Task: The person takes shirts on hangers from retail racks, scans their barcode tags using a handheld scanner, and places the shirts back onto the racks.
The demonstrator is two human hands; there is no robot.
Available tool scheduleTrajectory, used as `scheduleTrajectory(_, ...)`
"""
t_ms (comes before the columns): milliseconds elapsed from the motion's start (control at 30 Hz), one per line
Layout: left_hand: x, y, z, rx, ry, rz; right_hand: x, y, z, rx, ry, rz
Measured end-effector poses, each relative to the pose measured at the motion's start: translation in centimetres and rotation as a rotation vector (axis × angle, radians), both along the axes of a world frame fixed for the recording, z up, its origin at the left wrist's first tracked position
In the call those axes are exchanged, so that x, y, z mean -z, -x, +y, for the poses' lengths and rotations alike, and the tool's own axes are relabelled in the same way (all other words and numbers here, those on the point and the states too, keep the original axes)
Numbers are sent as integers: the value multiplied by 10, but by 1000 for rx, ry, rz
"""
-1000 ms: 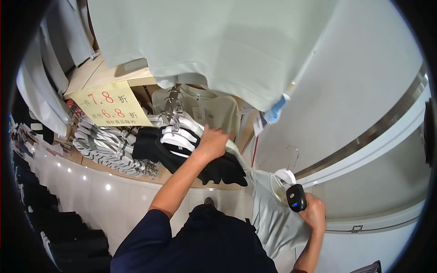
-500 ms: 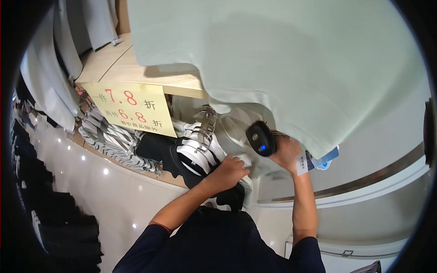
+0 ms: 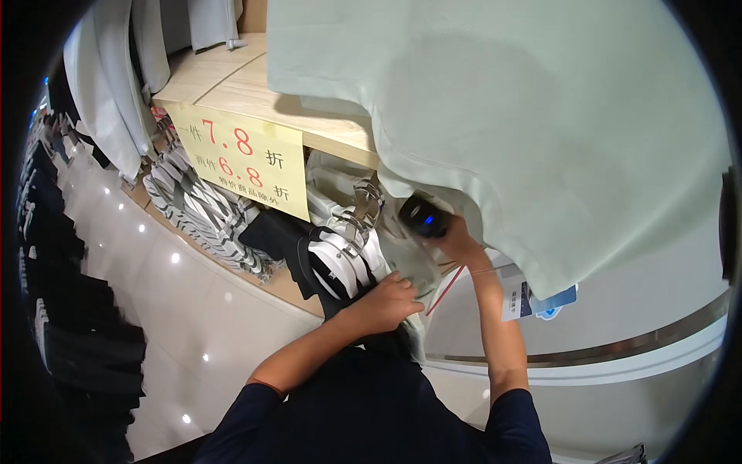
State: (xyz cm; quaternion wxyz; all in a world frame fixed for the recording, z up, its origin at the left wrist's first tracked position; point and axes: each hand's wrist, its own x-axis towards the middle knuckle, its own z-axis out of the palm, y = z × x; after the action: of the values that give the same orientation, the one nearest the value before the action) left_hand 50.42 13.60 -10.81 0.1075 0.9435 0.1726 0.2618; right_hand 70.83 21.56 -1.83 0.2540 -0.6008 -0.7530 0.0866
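My right hand [image 3: 460, 243] grips a black handheld scanner [image 3: 423, 216] with a lit blue light, just under the hanging hem of a large pale green garment [image 3: 495, 116]. A blue-and-white hang tag [image 3: 533, 298] dangles by my right forearm. Closed fingers of my left hand [image 3: 390, 303] rest against a pale grey-green garment [image 3: 413, 263] on the lower rack; what they pinch, if anything, is hidden. A thin red line of light [image 3: 446, 291] shows between my hands. Black and white clothes [image 3: 340, 267] hang on metal clip hangers [image 3: 363, 213] beside my left hand.
A wooden shelf [image 3: 232, 73] carries a yellow discount sign [image 3: 239, 162] on its front edge. Striped clothes [image 3: 197, 213] hang below it. Dark clothes [image 3: 81, 340] line the far left across the shiny floor [image 3: 174, 309]. A curved white ledge [image 3: 603, 371] runs along the right.
My right hand has brought the scanner left and slightly up. The white tag at my left fingers no longer shows. The view has shifted, and a red line now appears between the hands.
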Motion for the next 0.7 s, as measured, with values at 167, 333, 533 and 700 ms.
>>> scheduleTrajectory(167, 6, -3, -2, -15, 60, -10, 8, -36, 32, 25, -12, 56)
scheduleTrajectory(333, 1, -2, -6, -52, 83, 91, 45, -26, 81, -8, 32, 62)
scheduleTrajectory(533, 1, 5, -13, -68, 96, 54, 77, -11, 109, -13, 56, 91)
scheduleTrajectory(700, -2, 11, -13, -49, 75, 48, 79, -23, 97, 22, 10, 142)
